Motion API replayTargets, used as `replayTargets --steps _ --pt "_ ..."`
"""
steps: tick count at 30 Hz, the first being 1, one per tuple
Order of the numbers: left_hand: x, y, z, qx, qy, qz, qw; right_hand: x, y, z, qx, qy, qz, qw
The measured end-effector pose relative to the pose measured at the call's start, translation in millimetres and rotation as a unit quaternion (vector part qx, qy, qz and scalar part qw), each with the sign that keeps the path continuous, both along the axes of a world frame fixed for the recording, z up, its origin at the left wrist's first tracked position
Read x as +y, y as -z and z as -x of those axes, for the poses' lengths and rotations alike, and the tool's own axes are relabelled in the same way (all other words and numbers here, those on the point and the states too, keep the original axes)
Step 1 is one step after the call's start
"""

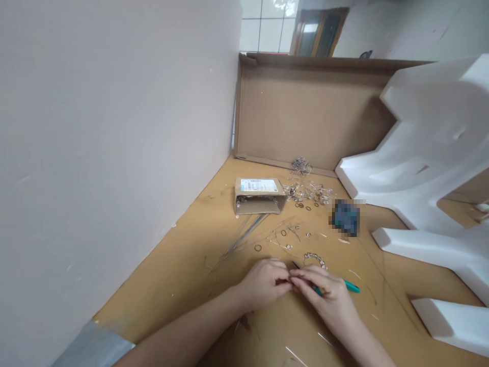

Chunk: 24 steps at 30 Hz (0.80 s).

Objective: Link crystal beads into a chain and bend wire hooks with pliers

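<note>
My left hand (pixel 265 284) and my right hand (pixel 324 291) meet low in the middle of the view, above the tabletop. Both are closed, with thumbs and fingertips pinched together. Whatever lies between the fingertips is too small to make out. A tool with green handles (pixel 351 287) and a dark pointed tip is partly covered by my right hand; I cannot tell whether it is held or lies beneath. Just beyond the right fingers rests a curved string of shiny clear pieces (pixel 315 258). A small dark ring (pixel 258 248) lies ahead of my left hand.
An open cardboard box (pixel 261 186) stands beyond the hands, beside a bundle of thin wires (pixel 246 234). Small metallic pieces (pixel 301 165) are heaped near an upright cardboard panel (pixel 313 112). White foam (pixel 416 239) borders the right, a pale wall (pixel 114 127) the left.
</note>
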<state>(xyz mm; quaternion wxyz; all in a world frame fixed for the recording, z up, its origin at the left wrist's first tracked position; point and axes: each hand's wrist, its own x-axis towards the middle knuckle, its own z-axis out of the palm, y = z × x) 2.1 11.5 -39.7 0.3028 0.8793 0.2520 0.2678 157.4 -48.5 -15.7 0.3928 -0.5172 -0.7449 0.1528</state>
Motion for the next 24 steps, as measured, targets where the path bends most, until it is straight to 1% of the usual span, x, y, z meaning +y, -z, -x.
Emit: replayTargets --steps 2,4,6,7,8,10,12,14,16,18,22,24 --pt "-0.2 -0.1 0.1 0.004 0.005 0.009 1.000 0.5 -0.5 -0.3 0.001 -0.009 0.014 1.000" --pt "-1.1 -0.9 0.8 0.007 -0.001 0.039 0.999 0.9 -2.4 -6.4 0.000 -0.015 0.058 0.998" --pt "-2.1 -3.5 2.2 -0.001 -0.019 0.108 0.994 0.5 -5.8 -20.0 -0.012 0.015 0.120 0.993" --pt "-2.3 -5.4 3.1 -0.015 -0.028 0.158 0.987 -0.4 -7.4 -28.9 -0.026 0.050 0.143 0.988" --pt "-2.2 -7.7 4.0 -0.036 -0.030 0.216 0.975 -1.8 -8.6 -38.4 -0.063 0.092 0.161 0.981" --pt "-0.8 -12.6 5.8 -0.089 -0.009 0.336 0.937 -6.6 -8.5 -55.6 -0.174 0.140 0.173 0.959" --pt "2.0 -16.7 7.2 -0.126 0.024 0.433 0.892 -13.7 -4.5 -65.5 -0.265 0.146 0.180 0.936" --pt "5.0 -18.9 8.4 -0.138 0.046 0.490 0.860 -21.6 1.7 -66.3 -0.317 0.144 0.192 0.918" --pt "7.0 -19.1 9.4 -0.141 0.052 0.508 0.848 -28.1 7.3 -60.5 -0.351 0.150 0.191 0.904" --pt "7.6 -17.9 10.2 -0.143 0.061 0.511 0.845 -31.6 9.9 -52.1 -0.388 0.160 0.170 0.892" --pt "6.6 -15.6 11.6 -0.143 0.076 0.509 0.845 -30.0 6.6 -40.2 -0.472 0.156 0.123 0.859" --pt "6.4 -16.0 12.2 -0.143 0.081 0.508 0.846 -27.3 3.5 -39.0 -0.483 0.151 0.119 0.854"
